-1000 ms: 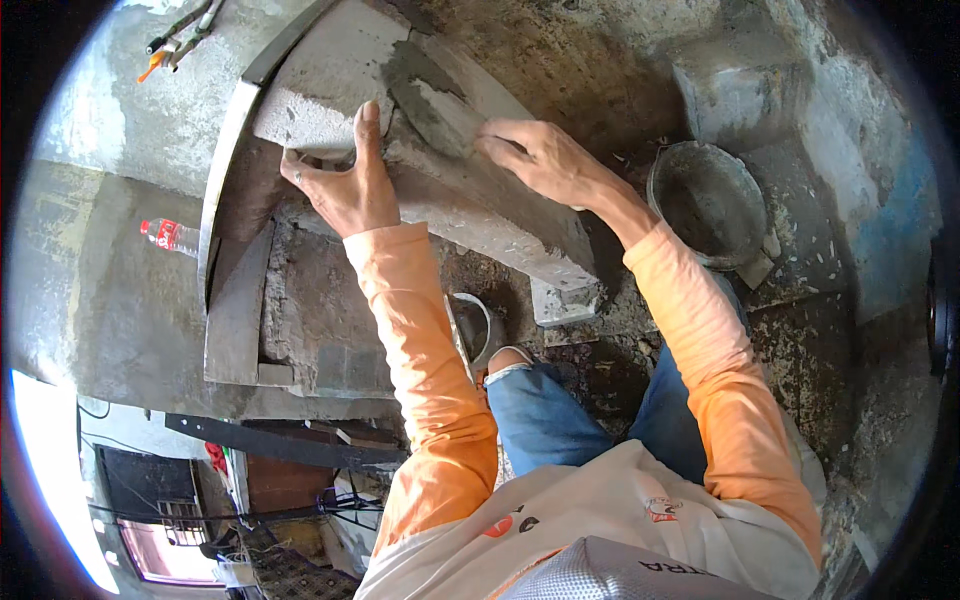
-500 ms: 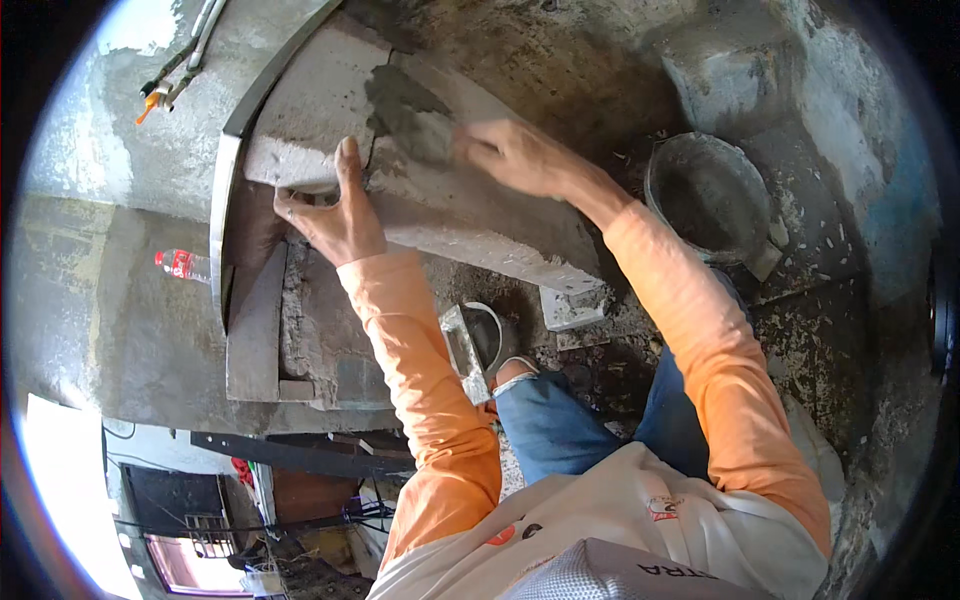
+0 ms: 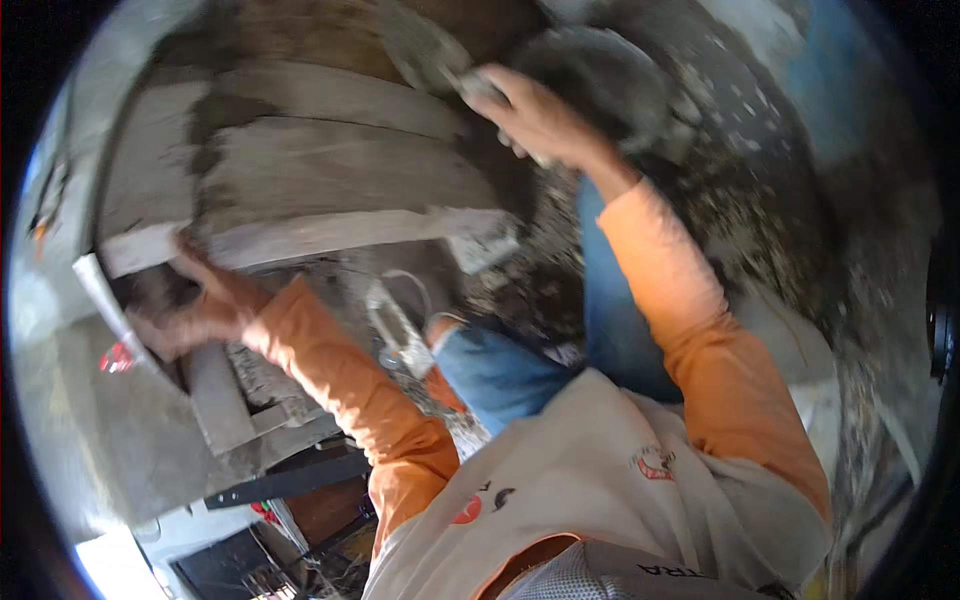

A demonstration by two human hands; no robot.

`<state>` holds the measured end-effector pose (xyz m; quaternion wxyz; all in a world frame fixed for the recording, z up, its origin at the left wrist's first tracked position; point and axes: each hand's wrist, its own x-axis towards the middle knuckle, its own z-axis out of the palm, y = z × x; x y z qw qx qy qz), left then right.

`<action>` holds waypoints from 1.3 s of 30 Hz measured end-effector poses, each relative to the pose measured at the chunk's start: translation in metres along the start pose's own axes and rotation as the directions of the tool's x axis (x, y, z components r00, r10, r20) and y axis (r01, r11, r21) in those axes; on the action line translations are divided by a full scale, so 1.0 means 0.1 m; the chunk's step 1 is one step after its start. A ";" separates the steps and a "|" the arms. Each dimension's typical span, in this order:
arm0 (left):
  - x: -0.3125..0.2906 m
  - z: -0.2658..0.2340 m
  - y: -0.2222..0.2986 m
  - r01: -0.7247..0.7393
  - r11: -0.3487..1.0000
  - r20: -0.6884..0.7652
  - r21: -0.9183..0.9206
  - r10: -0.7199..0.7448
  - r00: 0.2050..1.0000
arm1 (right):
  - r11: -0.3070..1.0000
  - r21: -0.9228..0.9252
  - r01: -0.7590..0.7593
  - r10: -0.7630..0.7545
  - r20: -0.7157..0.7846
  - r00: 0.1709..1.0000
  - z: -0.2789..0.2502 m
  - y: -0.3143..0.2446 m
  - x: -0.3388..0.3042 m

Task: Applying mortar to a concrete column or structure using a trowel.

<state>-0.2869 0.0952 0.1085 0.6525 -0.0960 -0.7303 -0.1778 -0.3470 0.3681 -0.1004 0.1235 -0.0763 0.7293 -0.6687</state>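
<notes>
My right hand (image 3: 540, 118) is closed round the handle of a pointed trowel (image 3: 425, 48). Its blade hangs above the far right end of a pale concrete slab (image 3: 335, 165), near the basin. My left hand (image 3: 212, 305), smeared by motion, is at the slab's front edge near its left end. Its thumb points up against the edge and the fingers spread apart below, with nothing visible in them. Dark wet mortar (image 3: 208, 125) fills the joint between the slab and the shorter left-hand block (image 3: 155, 160).
A round mortar basin (image 3: 600, 85) stands at the far right. Below the slab are a white block (image 3: 485, 245) and a pale handled box (image 3: 397, 325), close to my leg. A curved metal-edged rim (image 3: 115, 300) borders the left side, with a red-labelled bottle (image 3: 116, 357) beyond it.
My right hand has lifted the trowel off the slab's mortar joint and carried it right toward the basin. My left hand stays near the slab edge; the whole view has turned to the right.
</notes>
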 end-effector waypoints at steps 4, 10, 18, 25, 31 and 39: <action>-1.22 0.16 0.64 0.216 0.892 0.261 -0.398 -0.116 0.958 | 0.999 -0.025 0.025 -0.031 -0.276 0.961 -0.95 -0.06 -0.61; -3.23 1.46 0.40 0.783 0.602 0.818 0.158 -0.524 0.238 | 0.561 -0.773 -0.295 -0.091 -0.412 0.907 -1.73 1.04 -1.12; -3.45 0.75 0.72 0.969 0.210 0.928 -0.133 -0.317 0.196 | 0.582 -0.799 -0.153 -0.204 -0.325 0.923 -2.00 2.11 -1.24; -2.97 -1.55 -1.27 0.867 0.498 0.236 -0.022 -0.840 0.489 | 0.511 -0.848 -0.142 -0.064 -0.202 0.977 -1.92 2.41 -0.86; -3.39 -2.56 -3.29 -0.106 0.317 0.332 0.943 -0.925 0.185 | 0.616 -0.776 -0.136 0.064 -0.123 0.990 -2.04 2.45 -0.60; -3.78 -2.49 -3.27 0.474 0.300 0.280 0.828 -0.953 0.115 | 0.661 -0.667 -0.344 0.290 -0.196 0.937 -2.24 2.34 -0.68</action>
